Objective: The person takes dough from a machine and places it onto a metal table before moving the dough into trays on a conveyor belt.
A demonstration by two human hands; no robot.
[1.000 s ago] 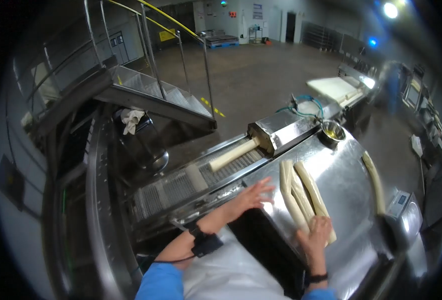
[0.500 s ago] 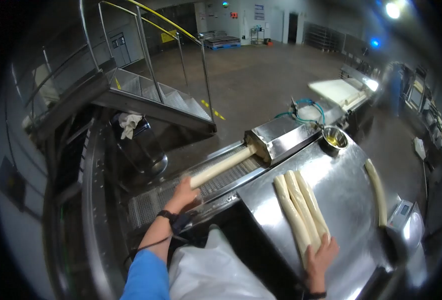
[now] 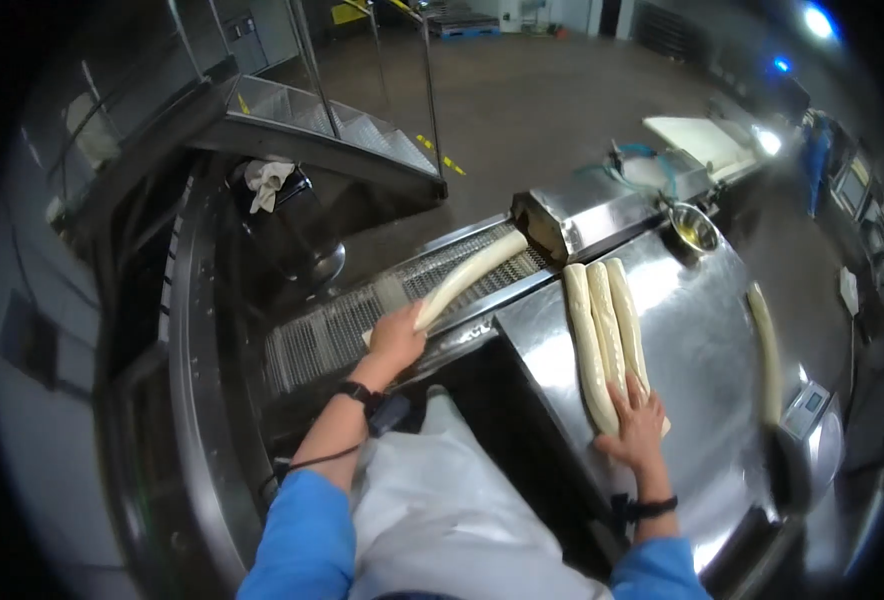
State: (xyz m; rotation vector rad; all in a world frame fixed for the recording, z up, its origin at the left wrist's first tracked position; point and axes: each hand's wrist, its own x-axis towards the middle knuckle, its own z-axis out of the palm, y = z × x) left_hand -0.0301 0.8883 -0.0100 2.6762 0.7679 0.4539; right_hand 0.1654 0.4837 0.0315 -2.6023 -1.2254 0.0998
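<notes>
A long pale dough rope (image 3: pixel 472 272) lies curved on the metal mesh conveyor (image 3: pixel 337 335). My left hand (image 3: pixel 397 338) is closed around its near part, and a short end shows past the hand. The rope's far end is just outside the mouth of a steel housing (image 3: pixel 602 215). On the steel table (image 3: pixel 702 350), three dough ropes (image 3: pixel 603 320) lie side by side, pressed together and glossy. My right hand (image 3: pixel 634 425) rests flat across their near ends with its fingers spread, covering part of them.
A metal bowl (image 3: pixel 695 232) with yellowish liquid stands at the table's far edge. Another dough rope (image 3: pixel 765 350) lies on the right, near a digital scale (image 3: pixel 810 410). Metal stairs (image 3: pixel 362 135) rise beyond the conveyor. A cloth (image 3: pixel 267 185) hangs at the left.
The conveyor rope's far end has come out of the housing mouth, and the rope now bends toward the table. The three ropes have slid farther from me under my right hand. The view has shifted.
</notes>
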